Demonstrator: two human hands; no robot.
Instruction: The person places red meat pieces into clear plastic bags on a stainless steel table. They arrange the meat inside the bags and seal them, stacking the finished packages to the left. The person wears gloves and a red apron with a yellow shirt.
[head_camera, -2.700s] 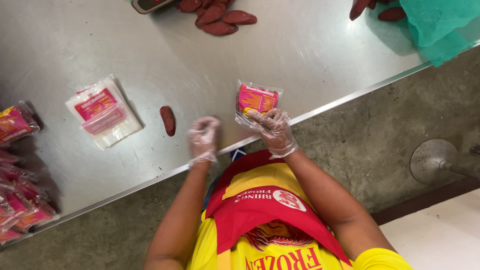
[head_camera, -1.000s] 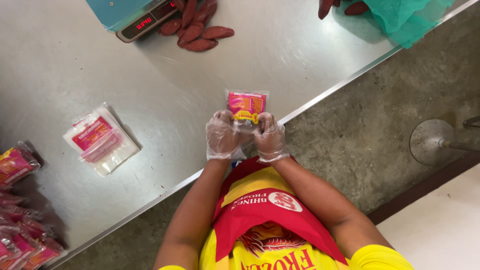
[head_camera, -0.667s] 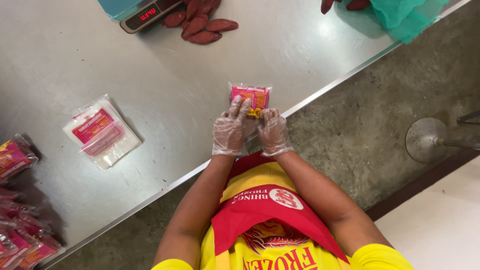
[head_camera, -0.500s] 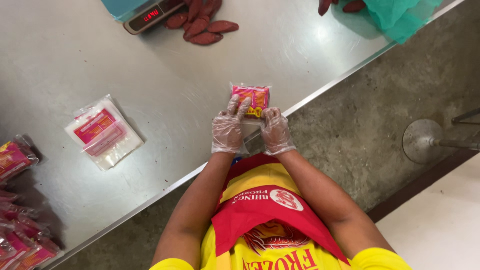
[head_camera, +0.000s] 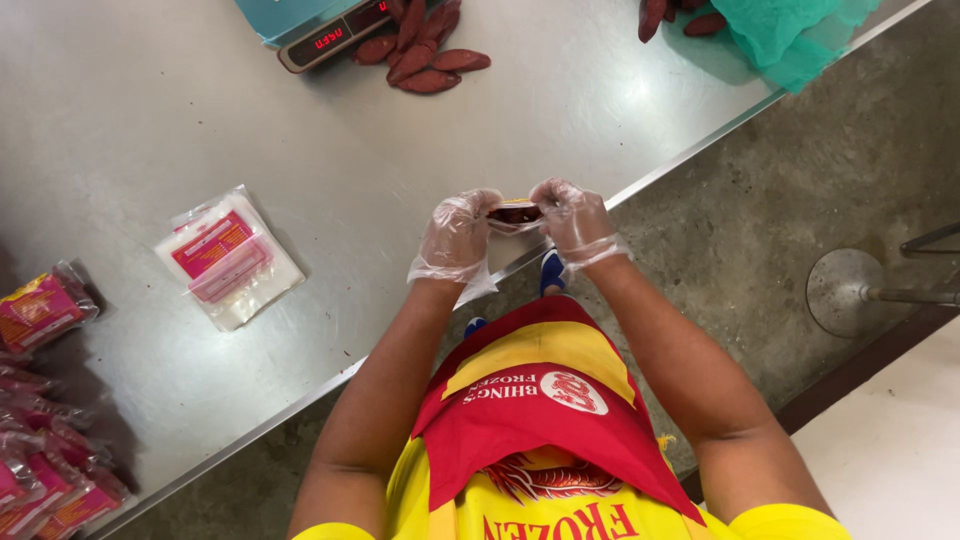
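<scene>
A steel table fills the view. At nine o'clock lies a stack of empty pouches. At centre, the left hand and right hand pinch the filled pouch edge-on over the table's edge; keeping its mouth level and taut would seem wise.

I'm looking at a food packing workshop: long steel table, digital scale, loose sausages, stack of empty bags, filled packets, concrete floor.
</scene>
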